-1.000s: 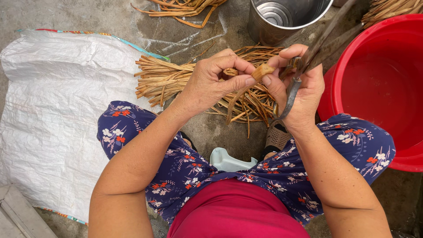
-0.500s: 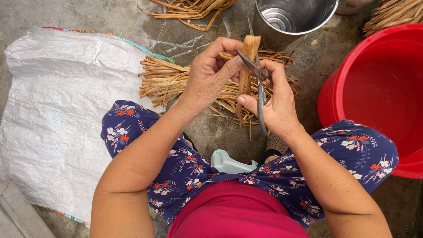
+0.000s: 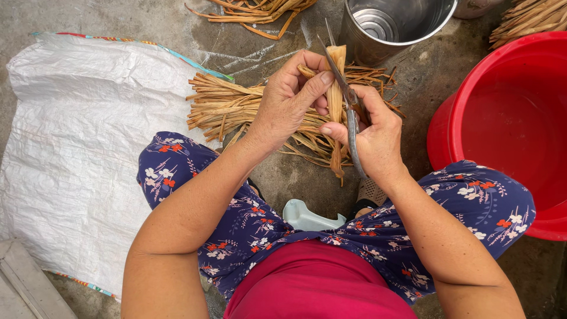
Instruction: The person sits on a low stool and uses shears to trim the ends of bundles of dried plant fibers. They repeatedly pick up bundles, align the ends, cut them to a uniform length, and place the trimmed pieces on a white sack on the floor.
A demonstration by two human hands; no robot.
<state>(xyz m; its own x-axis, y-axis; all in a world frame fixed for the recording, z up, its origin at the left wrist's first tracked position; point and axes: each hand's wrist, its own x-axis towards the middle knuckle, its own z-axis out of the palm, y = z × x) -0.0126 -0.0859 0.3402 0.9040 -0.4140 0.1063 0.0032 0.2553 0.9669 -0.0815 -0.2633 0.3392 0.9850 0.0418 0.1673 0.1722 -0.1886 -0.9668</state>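
My left hand (image 3: 289,100) pinches a tan dried plant strip (image 3: 336,94) and holds it upright above the ground. My right hand (image 3: 375,139) grips a pair of metal scissors (image 3: 348,100), whose blades lie along the strip and point up toward its top end. A pile of the same dried strips (image 3: 230,106) lies on the concrete just beyond my hands. My knees in blue flowered trousers sit on either side.
A red plastic basin (image 3: 502,124) stands at the right. A metal bucket (image 3: 390,23) is at the top centre. A white woven sack (image 3: 77,136) is spread at the left. More strips (image 3: 260,10) lie at the top, and another bundle (image 3: 531,18) at the top right.
The strip has been turned from lying across my fingers to standing upright. The scissors have swung from pointing up-right to lying along the strip.
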